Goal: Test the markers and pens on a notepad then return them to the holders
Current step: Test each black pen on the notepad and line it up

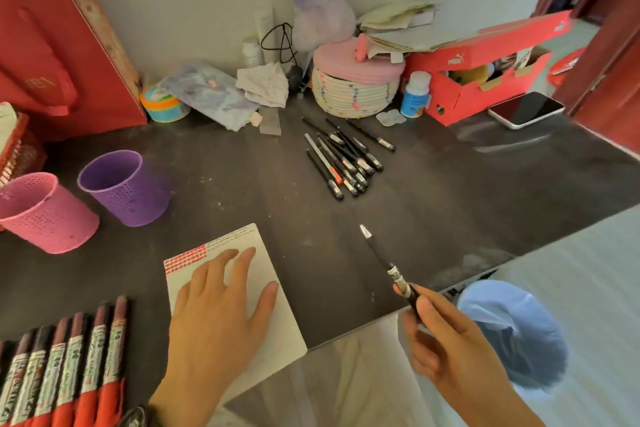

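Right hand (446,340): pinches the slim black pen (379,253) by its rear end over the dark table (433,218)'s near edge.
Left hand (221,308): flat on the white notepad (287,336), near edge.
Room: bare surface between the pen's tip and the loose black pens (346,159) beyond.
Holders: pink perforated cup (45,215), purple perforated cup (128,191), left edge.

**Left hand flat, right hand pinching a pen**

The left hand (221,315) lies palm down, its fingers straight and slightly spread and its thumb out to the side. It presses on the white rectangular paper notepad (277,333), and its forearm enters from the lower edge. The right hand (446,340), well apart from it, has its fingers curled. Thumb and fingers pinch the rear end of a slim black plastic pen (379,255), silver tip pointing away from the person.
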Demonstrator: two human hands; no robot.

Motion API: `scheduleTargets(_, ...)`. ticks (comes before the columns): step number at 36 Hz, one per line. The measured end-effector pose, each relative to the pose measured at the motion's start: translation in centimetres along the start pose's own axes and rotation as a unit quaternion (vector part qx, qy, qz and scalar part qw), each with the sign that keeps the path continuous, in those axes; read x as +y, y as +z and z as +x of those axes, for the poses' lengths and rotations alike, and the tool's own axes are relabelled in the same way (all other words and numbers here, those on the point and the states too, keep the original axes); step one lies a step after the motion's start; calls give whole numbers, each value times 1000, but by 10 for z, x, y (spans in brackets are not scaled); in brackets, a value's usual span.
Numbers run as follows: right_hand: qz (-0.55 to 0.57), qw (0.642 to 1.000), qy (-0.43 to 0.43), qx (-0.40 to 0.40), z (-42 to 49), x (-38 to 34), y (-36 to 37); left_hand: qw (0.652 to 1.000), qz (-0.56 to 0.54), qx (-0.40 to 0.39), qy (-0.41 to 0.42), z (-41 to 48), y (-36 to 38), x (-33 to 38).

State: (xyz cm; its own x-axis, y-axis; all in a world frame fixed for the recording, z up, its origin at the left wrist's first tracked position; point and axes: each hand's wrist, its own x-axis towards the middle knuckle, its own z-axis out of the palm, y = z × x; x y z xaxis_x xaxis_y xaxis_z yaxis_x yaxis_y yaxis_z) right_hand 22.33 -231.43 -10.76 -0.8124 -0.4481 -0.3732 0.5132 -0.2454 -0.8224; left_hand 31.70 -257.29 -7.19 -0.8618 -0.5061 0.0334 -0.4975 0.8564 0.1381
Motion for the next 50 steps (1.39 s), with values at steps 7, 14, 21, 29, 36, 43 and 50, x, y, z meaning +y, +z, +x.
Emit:
scheduleTargets(7, 169, 979, 45, 108, -31, -7, -69, 984, -22, -18, 175, 47, 9, 82)
scheduleTargets(14, 327, 919, 2, 218, -36, 2, -151, 930, -30, -19, 365, 78, 41, 187)
scheduleTargets(21, 305, 865, 66, 393, 1, 72, -231, 901, -27, -38, 431, 105, 65, 243)
scheduleTargets(29, 38, 873, 238, 424, 89, 132, -288, 897, -106, -70, 423, 114, 83, 253)
scheduleTargets(36, -81, 839, 320, 432, 137, 140, -317, 900, -109, -71, 417, 115, 83, 256)
scheduleTargets(43, -135, 819, 335, 446, 164, 153, -305, 899, -121, -59, 416, 117, 85, 257)
scheduleTargets(50, -403, 795, 323, 319, 147, 174, -297, 897, -126, -50, 421, 117, 84, 257)
